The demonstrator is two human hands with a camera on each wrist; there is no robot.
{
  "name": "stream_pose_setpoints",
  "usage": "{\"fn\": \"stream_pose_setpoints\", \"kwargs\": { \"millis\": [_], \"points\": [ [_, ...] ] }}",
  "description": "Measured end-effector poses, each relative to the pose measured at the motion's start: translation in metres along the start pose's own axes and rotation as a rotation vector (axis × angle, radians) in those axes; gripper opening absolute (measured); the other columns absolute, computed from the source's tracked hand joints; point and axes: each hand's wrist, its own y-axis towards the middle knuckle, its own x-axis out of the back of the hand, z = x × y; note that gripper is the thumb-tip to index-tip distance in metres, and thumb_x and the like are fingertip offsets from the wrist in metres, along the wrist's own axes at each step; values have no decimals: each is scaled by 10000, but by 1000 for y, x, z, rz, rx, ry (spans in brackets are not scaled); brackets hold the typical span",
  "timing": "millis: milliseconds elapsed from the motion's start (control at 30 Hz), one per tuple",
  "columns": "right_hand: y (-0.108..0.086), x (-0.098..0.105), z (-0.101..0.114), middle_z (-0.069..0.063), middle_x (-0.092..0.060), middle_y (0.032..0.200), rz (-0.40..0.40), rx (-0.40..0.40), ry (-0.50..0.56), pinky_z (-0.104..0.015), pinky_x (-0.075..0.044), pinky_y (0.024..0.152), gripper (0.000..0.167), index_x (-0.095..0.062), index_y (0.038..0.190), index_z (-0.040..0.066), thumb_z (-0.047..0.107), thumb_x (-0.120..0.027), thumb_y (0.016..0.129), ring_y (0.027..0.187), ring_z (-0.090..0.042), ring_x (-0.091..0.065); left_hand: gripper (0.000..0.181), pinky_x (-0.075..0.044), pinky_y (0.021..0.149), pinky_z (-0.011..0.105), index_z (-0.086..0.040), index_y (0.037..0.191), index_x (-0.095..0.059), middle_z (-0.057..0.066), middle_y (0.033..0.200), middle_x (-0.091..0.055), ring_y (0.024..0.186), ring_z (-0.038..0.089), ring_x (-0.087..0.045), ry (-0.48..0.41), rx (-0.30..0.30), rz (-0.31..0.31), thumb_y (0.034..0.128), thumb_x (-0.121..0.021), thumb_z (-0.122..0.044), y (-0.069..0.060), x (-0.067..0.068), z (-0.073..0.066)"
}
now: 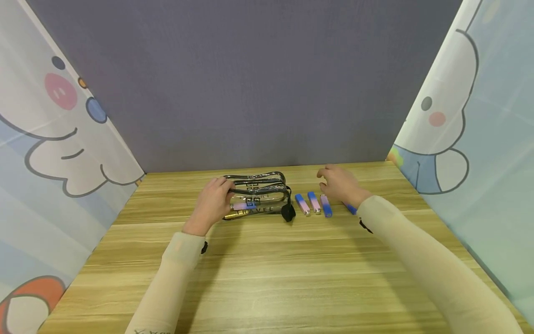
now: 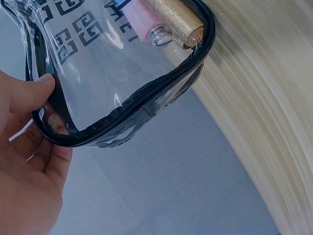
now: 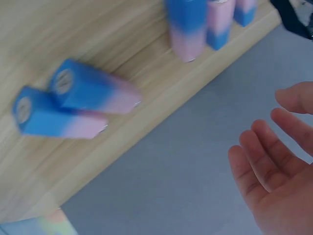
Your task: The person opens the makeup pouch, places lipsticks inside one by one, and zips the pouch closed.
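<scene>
My left hand [image 1: 212, 202] pinches the left edge of a clear pouch [image 2: 98, 103] with black trim and dark lettering, thumb on one side and fingers on the other. Inside the pouch lie a blue-and-pink tube [image 2: 142, 19] and a glittery gold tube [image 2: 180, 22]. To the pouch's right, several square blue-and-pink tubes [image 1: 302, 204] lie on the table. My right hand [image 1: 342, 185] hovers over them with loosely bent fingers and nothing in its grasp. Two more tubes [image 3: 95, 88] lie close together in the right wrist view; in the head view my right arm partly covers them.
The wood-grain table [image 1: 267, 269] ends at a dark grey panel [image 1: 267, 93] at the back. Cartoon-printed curtains [image 1: 479, 116] hang at both sides. A black tassel-like piece [image 1: 288, 212] hangs at the pouch's right end.
</scene>
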Motion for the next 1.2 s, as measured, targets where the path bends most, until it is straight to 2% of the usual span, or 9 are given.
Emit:
{"fn": "stream_pose_setpoints", "kwargs": {
  "millis": [100,300,467,733,867,1200],
  "points": [
    [-4,-1,-12,-227,-644,1192,11,-38,0,-444,-557,695,300,-665,1222,-21,117,-661,956,822,-289,-654,76,-515,816,428,-20,1000,-691,110,965,-646,855,290,-571,0,-1,1,929,-719,-18,0,0,0],
    [-12,-2,-31,-271,-628,1226,31,-90,21,-499,-554,751,320,-655,1237,-49,107,-632,958,922,-358,-660,79,-509,834,436,-16,1010,-692,113,974,-647,868,296,-570,-10,-2,0,933,-711,-16,0,1,0],
    [-19,-6,-47,-268,-630,1161,36,-111,21,-523,-545,770,331,-653,1222,-65,101,-618,938,946,-385,-644,89,-510,822,432,-21,1006,-694,108,966,-647,859,292,-570,-2,-2,1,923,-725,-15,-1,0,0],
    [-32,-9,-62,-302,-609,1212,82,-173,50,-564,-526,846,370,-622,1244,-97,105,-604,935,1005,-418,-631,82,-512,816,429,-22,1011,-693,108,970,-645,857,289,-570,-4,6,7,933,-717,-23,-1,0,0],
    [-37,-11,-68,-323,-590,1230,100,-203,64,-591,-525,823,390,-611,1243,-105,142,-623,942,1033,-455,-619,74,-512,821,430,-22,1000,-692,107,963,-647,862,290,-572,-4,1,1,930,-716,-18,0,-1,0],
    [-45,-23,-84,-319,-640,1180,144,-261,73,-604,-526,826,385,-622,1212,-104,190,-616,963,920,-375,-648,70,-507,801,429,-19,971,-690,106,931,-643,839,289,-564,-15,-3,-21,914,-723,2,1,-2,0]
  ]
}}
